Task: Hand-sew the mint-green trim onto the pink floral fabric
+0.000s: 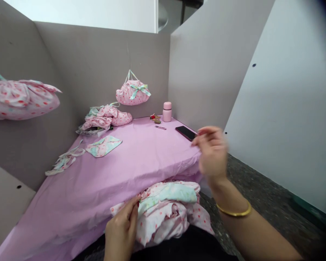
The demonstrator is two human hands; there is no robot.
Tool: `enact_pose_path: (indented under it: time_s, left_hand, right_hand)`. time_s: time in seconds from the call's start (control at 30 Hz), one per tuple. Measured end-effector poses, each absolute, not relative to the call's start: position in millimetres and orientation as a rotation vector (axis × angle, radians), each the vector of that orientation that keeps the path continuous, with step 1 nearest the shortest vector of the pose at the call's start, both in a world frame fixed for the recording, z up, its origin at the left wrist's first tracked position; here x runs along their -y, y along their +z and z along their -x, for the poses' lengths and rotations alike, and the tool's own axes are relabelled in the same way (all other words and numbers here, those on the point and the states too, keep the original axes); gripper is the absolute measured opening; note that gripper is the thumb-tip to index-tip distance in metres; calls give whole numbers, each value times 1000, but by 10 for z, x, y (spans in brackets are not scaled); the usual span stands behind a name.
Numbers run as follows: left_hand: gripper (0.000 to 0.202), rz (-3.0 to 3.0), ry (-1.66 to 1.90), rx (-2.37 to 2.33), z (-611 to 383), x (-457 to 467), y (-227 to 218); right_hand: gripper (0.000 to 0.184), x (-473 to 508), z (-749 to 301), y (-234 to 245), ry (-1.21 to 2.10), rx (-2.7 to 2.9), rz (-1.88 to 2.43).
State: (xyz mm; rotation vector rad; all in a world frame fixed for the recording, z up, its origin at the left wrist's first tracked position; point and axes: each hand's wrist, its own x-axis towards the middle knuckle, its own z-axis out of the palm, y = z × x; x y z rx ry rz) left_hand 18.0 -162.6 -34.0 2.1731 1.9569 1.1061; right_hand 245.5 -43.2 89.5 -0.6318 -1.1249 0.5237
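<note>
My left hand (122, 228) pinches the edge of a bunched pink dotted fabric piece with a mint green part (165, 208), which lies in my lap at the table's near edge. My right hand (212, 150) is raised above the table's right corner, blurred by motion, fingers drawn together as if pinching something too fine to make out. A gold bangle (235, 212) sits on that wrist. The right hand hovers close to a black phone (186, 132).
A pink cloth (111, 177) covers the table. On it lie a folded mint-pink piece (103, 145), ribbon strips (63, 161), a heap of fabric bags (105, 119), a pink bottle (167, 111), small scissors (160, 127). A finished pouch (132, 92) hangs on the partition; another (20, 98) at left.
</note>
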Motion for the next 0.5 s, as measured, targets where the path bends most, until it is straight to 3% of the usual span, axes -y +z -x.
enact_pose_path:
  time_s: [0.07,0.17,0.3,0.43,0.5]
  left_hand:
    - [26,-2126,1165,-1894,-173,1632,-288]
    - [25,-2048,1213,-1843,-161,1655,-198]
    - [25,-2005,1275,-1872,-119,1697,-93]
    - [27,-2013,1313,-1933,-41,1711,-50]
    - [27,-2009,1320,-1961,-9,1702,-54]
  right_hand:
    - [3,512,-2267,643,919,1484,779]
    - [11,632,-2045,363,1300,1880,815]
    - [31,684,-1982,260,1276,2208,759]
    - [13,640,-2108,282,1423,2290,663]
    - [24,628,-2173,306,1498,2225,630]
